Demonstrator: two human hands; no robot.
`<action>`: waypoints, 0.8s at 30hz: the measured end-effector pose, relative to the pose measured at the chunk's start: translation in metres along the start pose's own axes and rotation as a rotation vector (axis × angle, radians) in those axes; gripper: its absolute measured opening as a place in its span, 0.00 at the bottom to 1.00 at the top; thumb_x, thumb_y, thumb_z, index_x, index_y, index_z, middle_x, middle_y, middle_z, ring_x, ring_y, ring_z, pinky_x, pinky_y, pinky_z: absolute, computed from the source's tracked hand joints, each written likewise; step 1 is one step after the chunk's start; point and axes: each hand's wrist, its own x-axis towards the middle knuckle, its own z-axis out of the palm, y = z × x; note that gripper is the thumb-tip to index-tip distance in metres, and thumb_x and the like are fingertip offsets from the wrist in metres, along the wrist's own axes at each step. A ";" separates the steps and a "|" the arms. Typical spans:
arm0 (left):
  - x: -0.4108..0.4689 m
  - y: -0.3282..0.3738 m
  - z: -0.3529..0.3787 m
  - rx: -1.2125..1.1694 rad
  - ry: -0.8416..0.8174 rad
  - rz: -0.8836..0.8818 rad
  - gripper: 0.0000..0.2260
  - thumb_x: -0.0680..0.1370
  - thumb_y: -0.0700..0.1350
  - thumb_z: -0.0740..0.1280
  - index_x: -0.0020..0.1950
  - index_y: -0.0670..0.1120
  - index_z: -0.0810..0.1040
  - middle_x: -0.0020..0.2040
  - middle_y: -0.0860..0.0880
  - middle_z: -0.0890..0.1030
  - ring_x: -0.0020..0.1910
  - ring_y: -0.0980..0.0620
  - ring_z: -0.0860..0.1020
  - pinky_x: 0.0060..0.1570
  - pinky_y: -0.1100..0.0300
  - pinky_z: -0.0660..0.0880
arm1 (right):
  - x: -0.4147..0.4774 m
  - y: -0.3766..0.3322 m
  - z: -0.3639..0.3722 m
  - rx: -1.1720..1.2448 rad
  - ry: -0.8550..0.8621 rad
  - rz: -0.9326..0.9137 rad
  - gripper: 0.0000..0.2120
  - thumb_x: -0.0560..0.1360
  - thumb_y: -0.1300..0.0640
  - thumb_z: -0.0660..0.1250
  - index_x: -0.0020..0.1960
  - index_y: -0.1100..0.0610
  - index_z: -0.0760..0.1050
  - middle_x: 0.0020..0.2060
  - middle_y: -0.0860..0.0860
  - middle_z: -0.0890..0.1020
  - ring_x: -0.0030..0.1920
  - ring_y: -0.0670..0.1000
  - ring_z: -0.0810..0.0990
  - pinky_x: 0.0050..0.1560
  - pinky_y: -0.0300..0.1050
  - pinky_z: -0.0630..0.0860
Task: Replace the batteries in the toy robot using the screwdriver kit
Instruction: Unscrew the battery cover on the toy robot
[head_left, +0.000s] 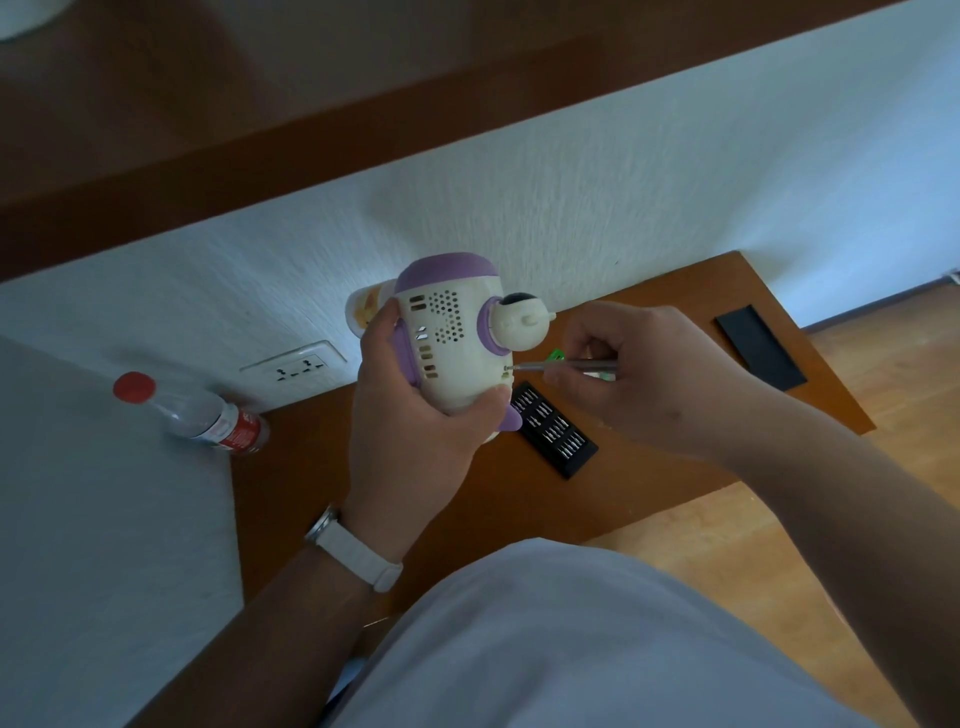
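Note:
My left hand (410, 415) grips a white and purple toy robot (452, 338) above the wooden table (649, 467), its vented back turned up toward me. A slim metal screwdriver (563, 366) is pinched in my right hand (634, 374), and its tip touches the robot's lower right edge. Below the toy, the black bit tray (553, 428) of the screwdriver kit lies open on the table, filled with several bits. A small green object (557, 356) peeks out behind the screwdriver shaft; I cannot tell what it is.
The kit's black lid (761, 345) lies at the table's far right. A clear bottle (197, 413) with a red cap lies by the wall at left. A wall socket (296, 366) sits behind the table. A yellowish container (363, 309) is partly hidden behind the robot.

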 end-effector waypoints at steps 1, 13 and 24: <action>0.000 0.000 0.000 0.001 0.002 0.006 0.43 0.65 0.43 0.83 0.72 0.57 0.60 0.55 0.82 0.70 0.54 0.75 0.76 0.37 0.77 0.75 | 0.000 0.000 0.001 -0.003 0.005 0.002 0.10 0.74 0.42 0.65 0.38 0.44 0.70 0.27 0.43 0.74 0.27 0.42 0.72 0.29 0.35 0.64; -0.006 0.003 -0.006 0.012 0.049 -0.001 0.43 0.65 0.47 0.82 0.71 0.61 0.60 0.56 0.81 0.70 0.55 0.71 0.77 0.38 0.74 0.77 | -0.004 -0.003 0.002 -0.018 -0.023 -0.038 0.11 0.75 0.43 0.65 0.37 0.45 0.69 0.27 0.44 0.73 0.29 0.41 0.72 0.27 0.33 0.64; -0.015 0.002 -0.015 0.008 0.088 -0.049 0.43 0.62 0.56 0.79 0.71 0.63 0.60 0.59 0.73 0.73 0.55 0.63 0.80 0.41 0.68 0.80 | -0.007 -0.004 0.017 0.056 -0.028 -0.075 0.13 0.74 0.40 0.60 0.35 0.46 0.71 0.26 0.45 0.74 0.30 0.46 0.75 0.27 0.36 0.69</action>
